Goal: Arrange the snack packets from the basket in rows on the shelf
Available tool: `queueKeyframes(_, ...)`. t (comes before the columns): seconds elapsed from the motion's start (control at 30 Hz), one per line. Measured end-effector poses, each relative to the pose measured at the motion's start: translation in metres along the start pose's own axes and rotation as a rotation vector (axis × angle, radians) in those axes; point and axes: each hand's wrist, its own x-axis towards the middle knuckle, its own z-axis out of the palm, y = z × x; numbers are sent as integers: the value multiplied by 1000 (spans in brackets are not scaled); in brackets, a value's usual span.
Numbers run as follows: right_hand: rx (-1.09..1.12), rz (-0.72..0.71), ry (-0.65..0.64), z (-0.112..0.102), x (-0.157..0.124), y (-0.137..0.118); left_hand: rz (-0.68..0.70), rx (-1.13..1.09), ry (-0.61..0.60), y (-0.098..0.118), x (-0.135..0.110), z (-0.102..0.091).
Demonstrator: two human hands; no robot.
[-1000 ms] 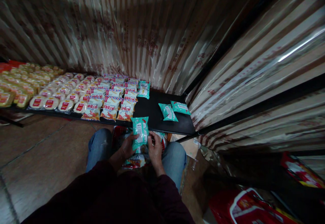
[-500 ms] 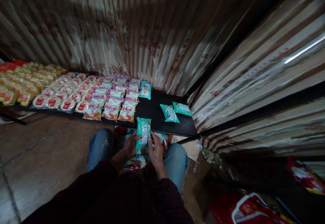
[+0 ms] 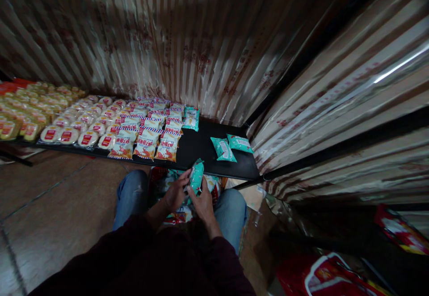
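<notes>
Between my knees, at the front edge of the black shelf [image 3: 197, 146], both hands grip a teal snack packet [image 3: 197, 175]. My left hand [image 3: 176, 192] closes on its left side, and my right hand [image 3: 203, 202] has thumb and fingers around its lower right. The packet is turned on edge, so its side seam faces me. Under my hands is an open bag [image 3: 182, 215] holding more packets, partly hidden. Two teal packets [image 3: 224, 149] lie at the shelf's right end, and another teal packet [image 3: 191, 118] stands at the back beside the orange-and-white snack packets [image 3: 145, 143].
Further left along the shelf are rows of round wrapped cakes [image 3: 87, 138] and yellow wrapped pastries [image 3: 31, 130]. Striped sheeting [image 3: 201, 41] hangs behind. A black metal bar [image 3: 301, 161] runs to the right. A red bag [image 3: 321, 273] sits at lower right.
The teal packet in my hands has rotated from showing its flat printed back to standing on its side, tilted right. My right fingers have shifted around it.
</notes>
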Motion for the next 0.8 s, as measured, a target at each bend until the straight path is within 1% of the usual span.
queueKeyframes(0.17, 120, 65, -12, 0, 2, -6, 66, 99, 46, -9, -1, 8)
queueKeyframes(0.3, 232, 91, 16, -1, 6, 6, 123, 235, 106, -10, -1, 5)
queueKeyframes(0.4, 405, 163, 6, -2, 8, 15, 131, 328, 187, -8, 1, 1)
queueKeyframes(0.47, 513, 211, 19, -2, 9, 16, 124, 350, 217, -7, 3, 0)
queueKeyframes(0.53, 576, 245, 50, -2, 10, 14, 124, 361, 229, -7, 5, -1)
queueKeyframes(0.63, 606, 274, 79, -2, 12, 8, 148, 392, 248, -9, 8, -4)
queueKeyframes(0.73, 614, 279, 81, -3, 14, 5, 174, 399, 234, -11, 12, -9)
queueKeyframes(0.8, 605, 294, 88, -3, 15, 4, 192, 427, 247, -11, 14, -13)
